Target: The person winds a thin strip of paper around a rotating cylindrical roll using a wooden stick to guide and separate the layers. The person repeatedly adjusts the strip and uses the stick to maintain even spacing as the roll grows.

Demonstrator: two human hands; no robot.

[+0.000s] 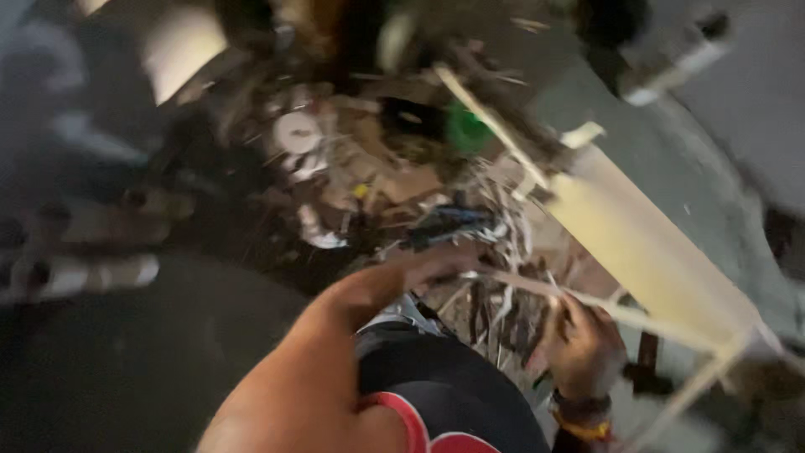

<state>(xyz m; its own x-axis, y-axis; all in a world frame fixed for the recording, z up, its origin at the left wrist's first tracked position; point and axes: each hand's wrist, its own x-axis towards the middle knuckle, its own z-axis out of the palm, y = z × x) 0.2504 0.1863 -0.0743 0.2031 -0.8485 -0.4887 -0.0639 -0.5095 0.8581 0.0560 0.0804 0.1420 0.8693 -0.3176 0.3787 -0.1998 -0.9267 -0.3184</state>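
The picture is blurred by motion. My left hand (360, 310) stretches forward from the bottom middle, fingertips at the near end of a thin pale strip (646, 319); the blur hides whether it grips the strip. My right hand (583, 344), with a dark and yellow band on the wrist, is closed around that same strip further along. The strip runs on to the right under a wide pale board (646, 243). Just past both hands lies a heap of sticks, shavings and scraps (402, 193).
In the heap are a green object (465, 130), a white round lid (298, 132) and a dark blue piece (444, 222). Pale cylinders (92, 273) lie at the left. My dark garment with a red and white patch (436, 403) fills the bottom. Grey floor (671, 159) lies right.
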